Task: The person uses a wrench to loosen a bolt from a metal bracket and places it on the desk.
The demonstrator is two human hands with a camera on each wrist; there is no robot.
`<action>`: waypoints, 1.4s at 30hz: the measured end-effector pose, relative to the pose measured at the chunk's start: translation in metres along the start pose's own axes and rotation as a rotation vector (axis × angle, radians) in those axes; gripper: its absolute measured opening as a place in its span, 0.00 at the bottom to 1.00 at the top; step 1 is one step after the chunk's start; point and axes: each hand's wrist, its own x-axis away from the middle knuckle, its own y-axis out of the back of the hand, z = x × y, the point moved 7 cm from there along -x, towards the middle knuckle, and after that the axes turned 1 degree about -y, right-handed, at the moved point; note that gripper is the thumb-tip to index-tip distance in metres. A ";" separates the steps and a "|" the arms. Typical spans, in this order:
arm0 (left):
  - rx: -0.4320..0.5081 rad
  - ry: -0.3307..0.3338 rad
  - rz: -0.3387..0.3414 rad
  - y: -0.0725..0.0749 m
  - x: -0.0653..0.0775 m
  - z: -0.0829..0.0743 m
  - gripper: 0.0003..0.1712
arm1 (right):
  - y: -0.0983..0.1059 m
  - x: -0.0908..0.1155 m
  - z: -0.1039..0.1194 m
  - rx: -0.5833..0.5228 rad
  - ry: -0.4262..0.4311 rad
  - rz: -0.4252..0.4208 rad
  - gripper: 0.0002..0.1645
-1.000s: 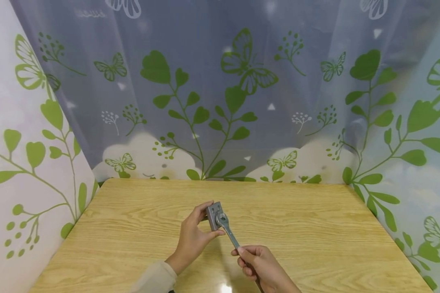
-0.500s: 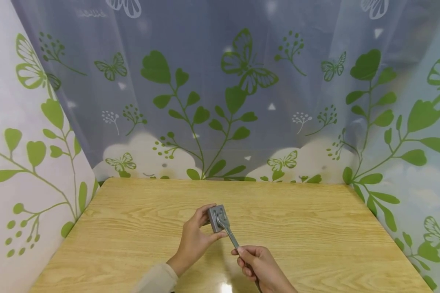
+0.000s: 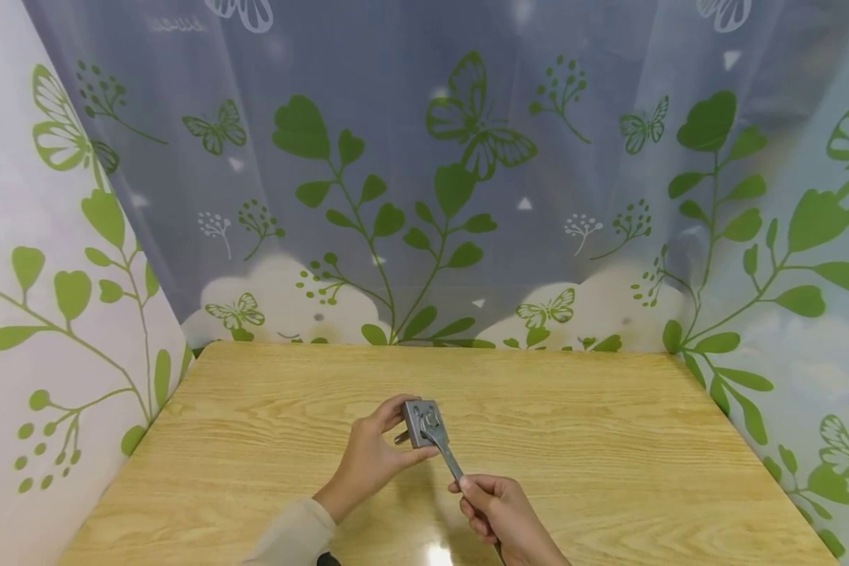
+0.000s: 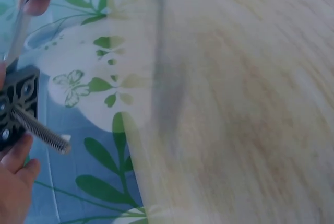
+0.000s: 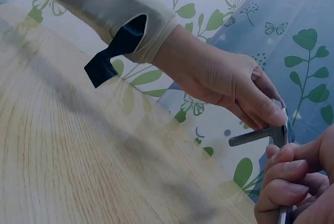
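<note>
In the head view, my left hand holds a small grey square block above the table, thumb at its lower edge and fingers at its upper edge. A threaded bolt sticks out of the block's back, plain in the left wrist view; the right wrist view also shows the bolt. My right hand grips the handle of a metal wrench. The wrench's far end lies at the middle of the block's front face, over the bolt's end there. How snugly it sits cannot be told.
Beneath both hands spreads a wood-grain table. A grey-blue curtain with green leaves and butterflies stands along its back edge. Light printed panels close in the left and right sides.
The block has turned so its front face shows more, and it has shifted slightly down and right. The wrench's far end has dropped a little. The bolt's shank now shows behind the block.
</note>
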 end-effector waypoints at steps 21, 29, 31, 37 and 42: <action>0.422 0.169 0.503 -0.003 0.009 0.002 0.38 | 0.040 -0.022 0.050 0.562 0.280 0.380 0.17; 0.530 0.182 0.746 -0.021 0.019 -0.007 0.40 | 0.040 -0.025 0.083 0.803 0.441 0.487 0.10; 0.543 0.185 0.798 -0.027 0.021 -0.009 0.40 | 0.037 -0.024 0.090 0.850 0.460 0.522 0.10; 0.567 0.175 0.896 -0.037 0.025 -0.013 0.40 | 0.026 -0.019 0.104 0.933 0.501 0.578 0.09; 0.573 0.179 0.902 -0.037 0.028 -0.013 0.41 | 0.025 -0.019 0.102 0.934 0.485 0.580 0.09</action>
